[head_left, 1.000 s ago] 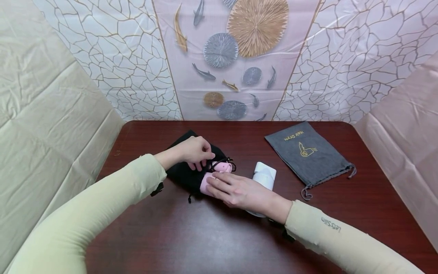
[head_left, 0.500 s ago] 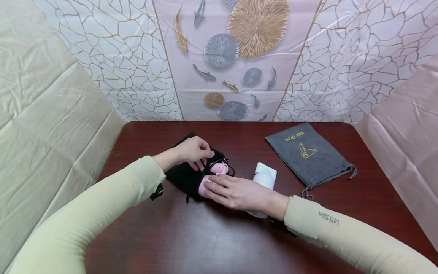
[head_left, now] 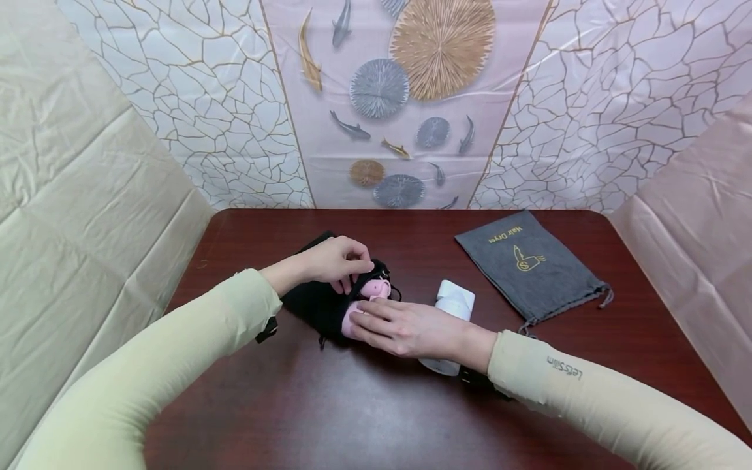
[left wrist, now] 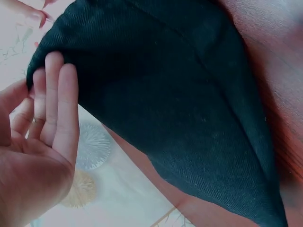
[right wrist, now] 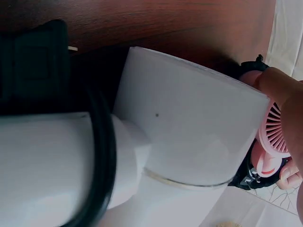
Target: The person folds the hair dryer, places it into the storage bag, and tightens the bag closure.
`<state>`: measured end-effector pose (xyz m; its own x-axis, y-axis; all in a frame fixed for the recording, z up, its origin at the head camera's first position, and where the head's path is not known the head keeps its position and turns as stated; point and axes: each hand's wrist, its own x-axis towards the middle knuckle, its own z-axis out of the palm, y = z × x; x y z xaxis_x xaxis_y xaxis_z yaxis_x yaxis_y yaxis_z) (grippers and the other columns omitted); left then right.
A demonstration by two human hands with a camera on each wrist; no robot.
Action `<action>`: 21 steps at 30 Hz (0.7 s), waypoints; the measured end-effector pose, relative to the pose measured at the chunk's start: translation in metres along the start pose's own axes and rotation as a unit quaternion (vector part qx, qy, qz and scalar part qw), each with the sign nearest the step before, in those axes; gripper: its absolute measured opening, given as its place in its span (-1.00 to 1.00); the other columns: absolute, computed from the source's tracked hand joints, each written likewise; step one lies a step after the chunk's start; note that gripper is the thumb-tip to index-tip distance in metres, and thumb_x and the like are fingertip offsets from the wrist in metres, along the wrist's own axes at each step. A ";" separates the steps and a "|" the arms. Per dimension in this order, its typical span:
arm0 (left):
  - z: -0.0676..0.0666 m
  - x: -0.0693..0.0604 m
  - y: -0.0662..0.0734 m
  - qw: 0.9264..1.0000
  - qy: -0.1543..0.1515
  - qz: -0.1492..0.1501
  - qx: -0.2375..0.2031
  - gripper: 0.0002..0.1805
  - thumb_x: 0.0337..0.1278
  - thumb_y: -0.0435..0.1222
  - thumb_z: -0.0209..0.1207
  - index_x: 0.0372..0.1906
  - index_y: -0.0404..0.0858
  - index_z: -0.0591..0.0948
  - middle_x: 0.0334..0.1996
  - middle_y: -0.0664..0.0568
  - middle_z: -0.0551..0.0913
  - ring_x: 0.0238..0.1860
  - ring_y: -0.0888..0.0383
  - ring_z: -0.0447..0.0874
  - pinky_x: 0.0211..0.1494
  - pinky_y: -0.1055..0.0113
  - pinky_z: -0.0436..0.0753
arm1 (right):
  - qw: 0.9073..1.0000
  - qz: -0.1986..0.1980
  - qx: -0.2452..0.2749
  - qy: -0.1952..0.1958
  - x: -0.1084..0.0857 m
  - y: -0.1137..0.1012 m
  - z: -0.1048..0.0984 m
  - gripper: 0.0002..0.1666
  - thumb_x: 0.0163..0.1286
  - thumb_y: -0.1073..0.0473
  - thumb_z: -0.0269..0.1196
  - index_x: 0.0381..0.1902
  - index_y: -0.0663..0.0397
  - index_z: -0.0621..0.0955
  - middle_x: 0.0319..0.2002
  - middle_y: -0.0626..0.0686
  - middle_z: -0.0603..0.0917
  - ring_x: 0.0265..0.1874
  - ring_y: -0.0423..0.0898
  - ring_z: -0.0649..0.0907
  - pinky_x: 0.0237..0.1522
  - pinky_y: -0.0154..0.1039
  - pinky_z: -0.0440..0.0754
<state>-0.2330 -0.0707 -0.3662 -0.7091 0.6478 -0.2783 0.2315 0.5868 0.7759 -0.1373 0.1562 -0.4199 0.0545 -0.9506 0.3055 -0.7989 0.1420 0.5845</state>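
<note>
My left hand (head_left: 335, 260) pinches the mouth edge of a black drawstring bag (head_left: 314, 305) between thumb and fingers. In the left wrist view the bag's cloth (left wrist: 161, 94) stretches away from those fingers. A pink hair dryer (head_left: 376, 288) lies partly inside the bag, its near end sticking out of the mouth. My right hand (head_left: 405, 329) grips this exposed end, thumb on the near side. Its slotted round grille (right wrist: 273, 127) shows in the right wrist view. A white hair dryer (head_left: 455, 301) lies under my right wrist, partly hidden by it.
A grey drawstring bag (head_left: 529, 267) marked "Hair Dryer" lies flat at the table's right back. Black cords of the bag loop beside the pink dryer. The dark red table (head_left: 364, 418) meets patterned cloth walls at the back and sides.
My left hand has shifted slightly right, drawing the black bag's edge a little further over the pink hair dryer. My right hand moved slightly left with the dryer.
</note>
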 end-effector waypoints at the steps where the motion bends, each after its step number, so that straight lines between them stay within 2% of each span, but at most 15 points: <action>1: 0.000 0.000 -0.001 1.000 -0.005 0.002 -0.001 -0.76 0.60 -0.21 0.18 -0.24 -0.27 0.66 -0.41 -0.08 0.66 -0.51 0.03 0.79 -0.41 0.14 0.81 | 1.000 -0.001 0.002 0.003 0.000 0.000 0.000 -0.50 0.62 0.36 -0.04 0.34 0.12 0.67 0.29 0.17 0.69 0.29 0.05 0.68 0.35 -0.15 0.63; 8: 0.000 0.001 -0.003 0.998 -0.014 0.026 0.048 -0.76 0.64 -0.21 0.14 -0.23 -0.24 0.64 -0.41 -0.07 0.64 -0.53 0.04 0.78 -0.40 0.06 0.82 | 1.000 -0.012 0.008 0.012 0.000 -0.001 -0.001 -0.46 0.65 0.36 -0.11 0.36 0.10 0.66 0.31 0.15 0.68 0.29 0.04 0.67 0.30 -0.16 0.66; 11: -0.001 0.001 -0.001 0.998 -0.024 0.033 0.056 -0.76 0.65 -0.20 0.12 -0.22 -0.23 0.63 -0.41 -0.07 0.63 -0.52 0.04 0.77 -0.41 0.07 0.82 | 1.000 -0.018 0.005 0.010 -0.001 0.001 0.000 -0.46 0.65 0.36 -0.11 0.36 0.09 0.66 0.32 0.14 0.68 0.30 0.04 0.67 0.33 -0.15 0.64; 14: -0.003 -0.002 -0.001 0.998 -0.036 0.033 0.046 -0.77 0.65 -0.20 0.13 -0.21 -0.23 0.63 -0.41 -0.08 0.64 -0.51 0.03 0.77 -0.42 0.09 0.81 | 1.000 -0.016 0.000 0.008 -0.003 0.002 0.000 -0.47 0.65 0.36 -0.11 0.36 0.10 0.66 0.32 0.13 0.67 0.29 0.03 0.67 0.35 -0.14 0.62; 21: -0.006 -0.009 -0.003 0.998 -0.063 0.003 -0.003 -0.75 0.64 -0.17 0.14 -0.21 -0.24 0.63 -0.39 -0.11 0.67 -0.46 -0.02 0.81 -0.36 0.03 0.83 | 1.000 0.006 0.015 0.017 -0.007 0.006 0.001 -0.47 0.66 0.38 -0.12 0.35 0.12 0.65 0.33 0.16 0.66 0.33 0.04 0.66 0.40 -0.11 0.58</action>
<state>-0.2310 -0.0815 -0.3626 -0.6190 0.7071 -0.3419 0.2311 0.5800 0.7811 -0.1430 0.1637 -0.4192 0.0654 -0.9390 0.3376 -0.8173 0.1437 0.5580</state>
